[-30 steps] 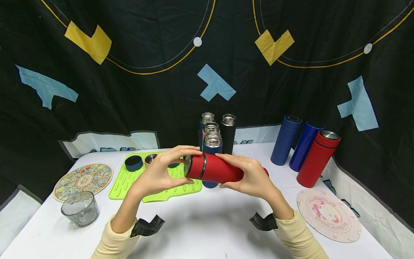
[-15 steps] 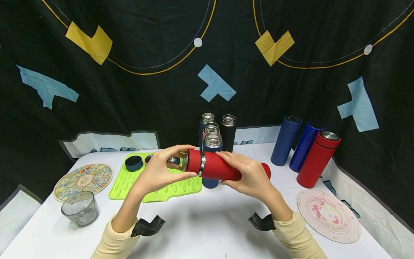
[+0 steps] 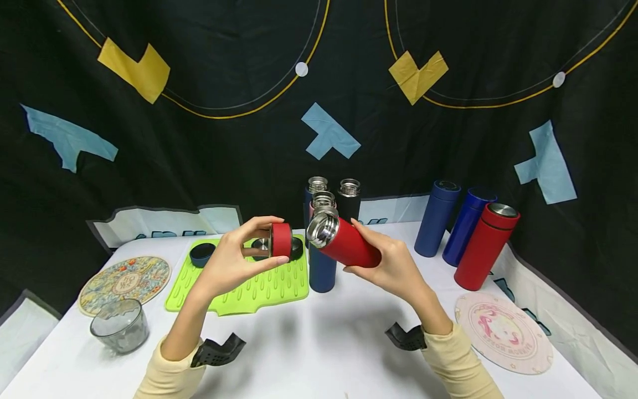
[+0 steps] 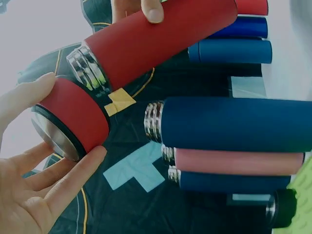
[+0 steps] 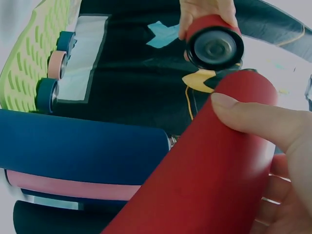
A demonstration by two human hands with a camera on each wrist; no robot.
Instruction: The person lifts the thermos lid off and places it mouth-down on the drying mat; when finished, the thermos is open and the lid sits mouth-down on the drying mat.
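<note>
In the head view the left hand (image 3: 231, 257) holds a red lid (image 3: 281, 240) between thumb and fingers, above the green mat. The right hand (image 3: 394, 266) grips a red bottle (image 3: 353, 244), tilted with its bare steel mouth toward the lid. A gap separates lid and bottle. The left wrist view shows the lid (image 4: 78, 114) close to the threaded neck of the bottle (image 4: 156, 46). In the right wrist view the thumb lies along the bottle (image 5: 209, 161), and the lid's dark underside faces the camera.
Open bottles, one of them blue (image 3: 322, 269), stand behind the hands. Lids, one blue (image 3: 202, 254), lie on the green mat (image 3: 244, 293). Closed bottles, including a red one (image 3: 485, 246), stand right, near a pink round mat (image 3: 503, 332). A glass cup (image 3: 119, 327) and patterned mat (image 3: 124, 284) are left.
The red lid has come off the bottle and moved left with the left hand. The bottle's steel mouth is now exposed and turned more toward the camera.
</note>
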